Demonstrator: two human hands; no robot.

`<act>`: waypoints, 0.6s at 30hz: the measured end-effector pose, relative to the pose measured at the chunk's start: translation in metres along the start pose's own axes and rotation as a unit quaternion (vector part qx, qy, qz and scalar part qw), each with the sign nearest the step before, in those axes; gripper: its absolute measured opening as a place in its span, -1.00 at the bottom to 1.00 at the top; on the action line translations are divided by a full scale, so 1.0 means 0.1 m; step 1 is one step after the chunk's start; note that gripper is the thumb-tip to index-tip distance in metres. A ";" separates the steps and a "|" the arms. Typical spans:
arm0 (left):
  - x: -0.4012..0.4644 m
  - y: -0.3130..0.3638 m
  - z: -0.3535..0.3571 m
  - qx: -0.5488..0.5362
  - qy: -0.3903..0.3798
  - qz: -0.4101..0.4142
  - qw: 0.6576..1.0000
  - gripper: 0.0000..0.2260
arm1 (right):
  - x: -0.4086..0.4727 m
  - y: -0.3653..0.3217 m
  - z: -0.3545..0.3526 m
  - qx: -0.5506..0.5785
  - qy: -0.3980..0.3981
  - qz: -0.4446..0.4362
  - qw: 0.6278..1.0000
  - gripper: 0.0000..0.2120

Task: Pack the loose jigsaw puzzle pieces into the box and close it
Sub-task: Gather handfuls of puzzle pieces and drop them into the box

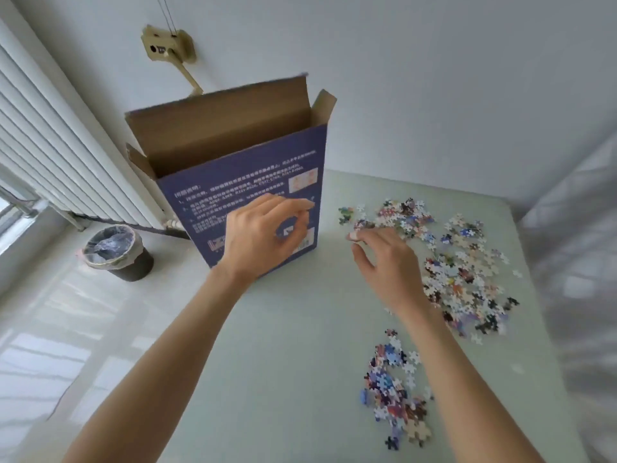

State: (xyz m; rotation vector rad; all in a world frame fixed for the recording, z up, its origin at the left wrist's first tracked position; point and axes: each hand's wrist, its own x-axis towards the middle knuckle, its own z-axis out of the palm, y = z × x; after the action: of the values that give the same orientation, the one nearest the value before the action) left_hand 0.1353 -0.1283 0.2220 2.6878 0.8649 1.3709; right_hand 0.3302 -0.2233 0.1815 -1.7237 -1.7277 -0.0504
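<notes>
Left of frame: bin [117,253] on the floor, off the counter [283,362]. Centre: puzzle box [253,195] upright, top flaps open, long axis vertical. Left hand [263,237] in front of its blue face, fingers loosely curled, holding nothing visible. Right hand [384,262] reaching right, fingertips on the near edge of the loose pieces [460,272]; actual grip on a piece: cannot tell. Smaller piece cluster [397,392] lower right. Box lies left of both piles; right hand nearer.

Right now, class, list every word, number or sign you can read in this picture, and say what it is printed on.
Box, blue face: several lines of white print with numbered points, too blurred to read.
Box, upper right: a small pale picture panel, no readable text.
Box, lower edge: white marks beside the left hand, unreadable.
Puzzle pieces: no text visible.
</notes>
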 end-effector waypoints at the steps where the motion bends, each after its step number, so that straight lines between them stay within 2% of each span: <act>1: -0.12 0.11 0.13 -0.028 -0.018 -0.015 0.999 -0.87 | -0.24 0.11 0.00 -0.013 -0.029 0.033 0.999 -0.84; 3: -0.38 0.32 0.39 -0.076 -0.060 -0.052 0.994 -0.87 | -0.66 0.31 -0.02 -0.026 -0.098 0.103 0.989 -0.83; 6: -0.81 0.62 0.79 -0.129 -0.213 -0.112 0.962 -0.82 | -1.33 0.58 -0.03 -0.031 -0.178 0.243 0.953 -0.80; 9: -1.22 0.84 1.17 -0.137 -0.402 -0.129 0.896 -0.66 | -1.90 0.74 -0.05 -0.047 -0.220 0.357 0.907 -0.73; 12: -1.58 0.95 1.46 -0.115 -0.537 -0.118 0.827 -0.37 | -2.33 0.80 -0.02 -0.048 -0.279 0.453 0.845 -0.49; 15: -1.84 1.04 1.71 -0.086 -0.605 -0.107 0.784 -0.13 | -2.62 0.81 0.07 -0.026 -0.342 0.533 0.774 -0.20; 16: -1.90 1.07 1.79 -0.083 -0.613 -0.102 0.779 -0.08 | -2.70 0.81 0.12 -0.019 -0.342 0.551 0.761 -0.14; 18: -1.96 1.11 1.90 -0.075 -0.620 -0.084 0.776 0.00 | -2.74 0.74 0.26 -0.022 -0.324 0.559 0.763 -0.13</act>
State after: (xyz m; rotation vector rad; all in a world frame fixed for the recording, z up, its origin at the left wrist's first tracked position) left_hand 0.2380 -0.2697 -0.0151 2.4537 0.6789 -0.4620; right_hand 0.3541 -0.4400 -0.0021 -2.7265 -0.7556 1.1535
